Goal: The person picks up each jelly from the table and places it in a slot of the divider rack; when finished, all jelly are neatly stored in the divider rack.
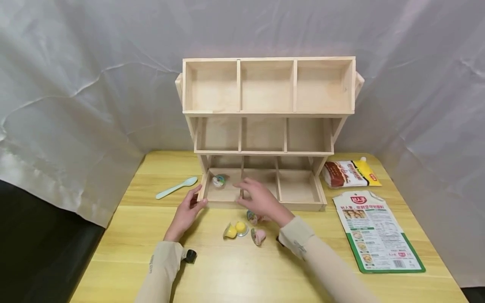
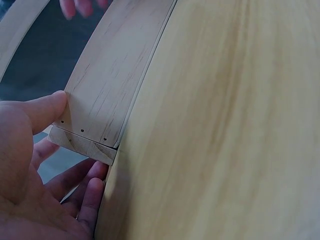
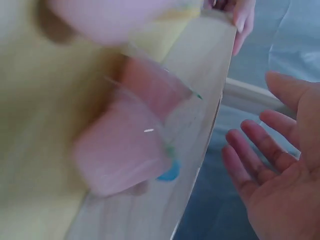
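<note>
Head view from above, facing forward and down, wrist views close up, both sharing the rack's front board (image 2: 112, 75)

The person is wearing long sleeves of light beige colour, and beyond them the bare left hand (image 1: 186, 213) and the bare right hand (image 1: 261, 202) are showing. Along the left sleeve (image 1: 161, 265), small dark lettering (image 1: 151, 264) is running; on the right sleeve (image 1: 322, 261), near the cuff, a dark marking (image 1: 300, 248) is appearing. A small black device (image 1: 190, 256) is sticking out beside the left wrist.
</note>
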Demonstrator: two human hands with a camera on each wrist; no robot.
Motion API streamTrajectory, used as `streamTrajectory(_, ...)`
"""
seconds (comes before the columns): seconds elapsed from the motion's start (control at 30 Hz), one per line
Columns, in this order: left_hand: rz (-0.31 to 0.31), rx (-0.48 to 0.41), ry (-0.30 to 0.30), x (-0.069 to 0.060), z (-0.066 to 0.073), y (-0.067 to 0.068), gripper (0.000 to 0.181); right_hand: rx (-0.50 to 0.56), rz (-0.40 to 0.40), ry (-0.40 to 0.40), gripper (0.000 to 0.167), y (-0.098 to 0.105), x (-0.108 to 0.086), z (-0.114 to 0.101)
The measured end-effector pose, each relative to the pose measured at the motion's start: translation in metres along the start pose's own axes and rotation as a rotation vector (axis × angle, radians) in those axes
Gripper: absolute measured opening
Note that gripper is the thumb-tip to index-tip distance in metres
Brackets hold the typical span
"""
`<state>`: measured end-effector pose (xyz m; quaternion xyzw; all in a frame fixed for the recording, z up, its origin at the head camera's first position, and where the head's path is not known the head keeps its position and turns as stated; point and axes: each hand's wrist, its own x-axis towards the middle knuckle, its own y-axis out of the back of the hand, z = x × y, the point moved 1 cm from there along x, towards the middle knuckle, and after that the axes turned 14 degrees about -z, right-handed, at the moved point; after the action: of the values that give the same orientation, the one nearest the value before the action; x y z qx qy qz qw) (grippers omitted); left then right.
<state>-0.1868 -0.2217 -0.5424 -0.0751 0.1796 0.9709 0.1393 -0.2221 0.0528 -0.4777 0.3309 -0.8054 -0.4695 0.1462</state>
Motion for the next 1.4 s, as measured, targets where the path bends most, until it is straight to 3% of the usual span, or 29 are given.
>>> streamTrajectory(0.17, -0.002, -0.006, 0.003, 0.004, 0.001, -0.002, 0.065, -0.025, -0.01, -0.005, 0.052, -0.002, -0.037, 0.004)
streamTrajectory(0.3, 0.013, 0.011, 0.003, 0.006, -0.009, -0.001, 0.065, 0.007, -0.003, 0.023, 0.048, -0.005, -0.059, 0.008)
streamTrajectory(0.6, 0.018, -0.002, -0.013, 0.004, -0.01, 0.001, 0.065, 0.057, 0.006, 0.059, 0.045, -0.013, -0.087, 0.007)
streamTrajectory(0.87, 0.022, 0.014, -0.004, 0.003, -0.011, 0.001, 0.065, 0.118, -0.013, 0.085, 0.039, -0.028, -0.099, 0.006)
streamTrajectory(1.07, 0.013, 0.034, 0.0, 0.001, -0.015, 0.002, 0.066, 0.149, -0.085, 0.056, 0.047, -0.038, -0.103, 0.006)
streamTrajectory(1.4, 0.009, 0.027, -0.008, 0.005, -0.013, 0.002, 0.067, 0.093, -0.12, 0.058, 0.048, -0.04, -0.105, 0.012)
